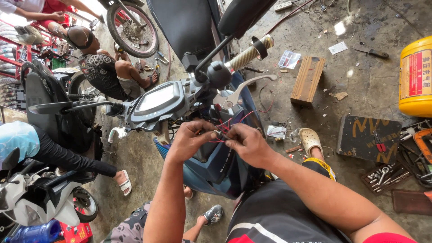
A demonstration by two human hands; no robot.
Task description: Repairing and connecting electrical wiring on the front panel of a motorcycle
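We have a small bundle of red and black wires (pixel 223 130) pinched between both hands, just under the handlebar of the blue scooter (pixel 216 166) and right behind its instrument panel (pixel 157 101). Our left hand (pixel 189 139) has its fingertips closed narrowly on the wire ends from one side, and our right hand (pixel 247 143) has thumb and forefinger pressed on the same ends from the other side; the fingertips of the two hands nearly touch. A loose red strand (pixel 256 111) loops away from the bundle toward the brake lever (pixel 245 87). Above that lever the patterned hand grip (pixel 249 54) points up and away from us. Our foot in a pale clog (pixel 309 141) stands on the concrete floor (pixel 360 67) beside the scooter. Farther out on the floor lie a wooden block (pixel 307 80), a dark board with yellow marks (pixel 369 138), an open socket set (pixel 387 175) and, at the edge, a yellow canister (pixel 416 76). On the other side a person in a patterned black shirt (pixel 101 69) crouches near a motorcycle wheel (pixel 132 28), well apart from us, and a white scooter (pixel 40 198) stands close by
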